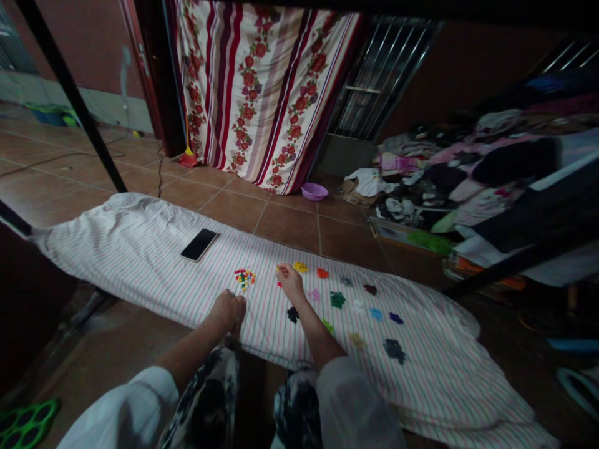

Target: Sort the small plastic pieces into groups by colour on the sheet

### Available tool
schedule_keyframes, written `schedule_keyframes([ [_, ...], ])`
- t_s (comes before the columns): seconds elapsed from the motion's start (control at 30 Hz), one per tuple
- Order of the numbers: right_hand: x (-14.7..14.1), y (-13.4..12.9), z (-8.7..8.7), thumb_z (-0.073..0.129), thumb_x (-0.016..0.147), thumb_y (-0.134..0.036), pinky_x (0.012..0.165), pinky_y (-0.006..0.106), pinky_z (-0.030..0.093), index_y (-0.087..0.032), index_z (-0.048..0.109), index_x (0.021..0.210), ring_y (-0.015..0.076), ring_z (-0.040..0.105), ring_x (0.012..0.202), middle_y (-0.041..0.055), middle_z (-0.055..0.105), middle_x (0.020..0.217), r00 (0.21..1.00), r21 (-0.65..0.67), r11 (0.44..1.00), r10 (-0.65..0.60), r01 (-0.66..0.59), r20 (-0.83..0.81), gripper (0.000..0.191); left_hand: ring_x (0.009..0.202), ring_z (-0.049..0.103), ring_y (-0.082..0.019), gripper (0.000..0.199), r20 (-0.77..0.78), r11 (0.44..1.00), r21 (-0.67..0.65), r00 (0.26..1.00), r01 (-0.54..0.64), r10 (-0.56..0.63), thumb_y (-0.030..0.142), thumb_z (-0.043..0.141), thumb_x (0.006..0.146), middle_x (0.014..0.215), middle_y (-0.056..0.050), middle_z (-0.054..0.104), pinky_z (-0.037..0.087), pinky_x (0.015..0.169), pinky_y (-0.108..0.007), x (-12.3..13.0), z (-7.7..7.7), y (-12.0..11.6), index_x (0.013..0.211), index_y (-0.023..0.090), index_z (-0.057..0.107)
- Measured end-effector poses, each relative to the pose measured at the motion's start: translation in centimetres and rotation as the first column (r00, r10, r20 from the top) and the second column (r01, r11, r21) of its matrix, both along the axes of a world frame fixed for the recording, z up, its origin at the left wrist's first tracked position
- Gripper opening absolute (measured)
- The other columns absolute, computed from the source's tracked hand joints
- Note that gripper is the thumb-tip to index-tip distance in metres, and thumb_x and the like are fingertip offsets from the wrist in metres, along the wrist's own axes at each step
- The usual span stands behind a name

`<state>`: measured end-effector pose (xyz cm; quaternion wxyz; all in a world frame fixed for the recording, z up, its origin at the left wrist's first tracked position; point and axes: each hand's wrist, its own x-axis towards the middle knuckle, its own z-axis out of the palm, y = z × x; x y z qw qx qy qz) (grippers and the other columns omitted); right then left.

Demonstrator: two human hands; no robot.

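Observation:
A multicoloured pile of small pieces [245, 279] lies on the striped cloth [154, 268]. Just below that pile, my left hand [228, 310] has its fingers curled together; whatever they hold, if anything, is too small to name. My right hand [291, 282] is pinched at the fingertips beside the yellow pieces [300, 267], with a speck of yellow at the fingers and red just under them. Around it lie small piles: orange [322, 273], pink [315, 295], dark green [337, 300], black [292, 314] and light green [327, 326].
More piles sit rightward: grey [345, 281], brown [370, 289], blue [376, 314], dark grey [394, 350]. A phone [199, 244] lies left on the cloth. Beyond are a floral curtain [262, 93], a purple basin [314, 191] and heaped clothes [491, 162].

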<state>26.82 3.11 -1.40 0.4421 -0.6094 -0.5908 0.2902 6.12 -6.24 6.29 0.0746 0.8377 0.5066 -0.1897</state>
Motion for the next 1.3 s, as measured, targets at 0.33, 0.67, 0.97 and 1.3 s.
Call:
schedule_keyframes([
  [0.33, 6.5, 1.2, -0.2, 0.054, 0.073, -0.020, 0.077, 0.029, 0.054, -0.022, 0.064, 0.083, 0.0172, 0.067, 0.081, 0.0036, 0.071, 0.085, 0.956, 0.009, 0.960, -0.281, 0.281, 0.090, 0.014, 0.101, 0.063, -0.028, 0.033, -0.019, 1.000, -0.007, 1.000, 0.002, -0.002, 0.014, 0.058, 0.078, 0.102, -0.019, 0.068, 0.043, 0.081, -0.035, 0.1, 0.1, -0.1, 0.111, 0.010, 0.059],
  [0.67, 9.5, 2.6, 0.1, 0.052, 0.074, -0.013, 0.085, 0.029, 0.050, -0.022, 0.067, 0.088, 0.0186, 0.067, 0.090, 0.0055, 0.072, 0.089, 0.906, -0.066, 0.919, -0.366, 0.388, 0.212, 0.023, 0.098, 0.065, -0.026, 0.030, -0.040, 1.000, 0.006, 0.999, 0.023, -0.023, 0.009, 0.048, 0.083, 0.096, -0.017, 0.069, 0.044, 0.082, -0.035, 0.1, -0.8, 0.2, 0.110, 0.010, 0.061],
  [0.97, 9.3, 3.0, -0.4, 0.047, 0.077, -0.013, 0.091, 0.030, 0.049, -0.022, 0.071, 0.100, 0.0205, 0.066, 0.102, 0.0073, 0.073, 0.101, 0.925, -0.139, 0.941, -0.264, 0.309, 0.274, 0.035, 0.096, 0.065, -0.026, 0.029, -0.032, 0.999, 0.022, 0.999, 0.035, -0.035, 0.011, 0.050, 0.083, 0.099, -0.016, 0.069, 0.041, 0.083, -0.035, 0.1, -1.1, 0.2, 0.109, 0.011, 0.061],
  [1.3, 9.0, 3.3, -1.2, 0.044, 0.080, -0.012, 0.100, 0.031, 0.046, -0.020, 0.059, 0.129, 0.0195, 0.061, 0.116, 0.0089, 0.069, 0.118, 0.941, -0.146, 0.954, -0.219, 0.262, 0.257, 0.052, 0.094, 0.066, -0.025, 0.029, -0.027, 0.999, 0.039, 0.999, 0.032, -0.031, 0.009, 0.045, 0.084, 0.095, -0.015, 0.070, 0.043, 0.083, -0.035, 0.1, -0.9, 0.2, 0.108, 0.011, 0.061],
])
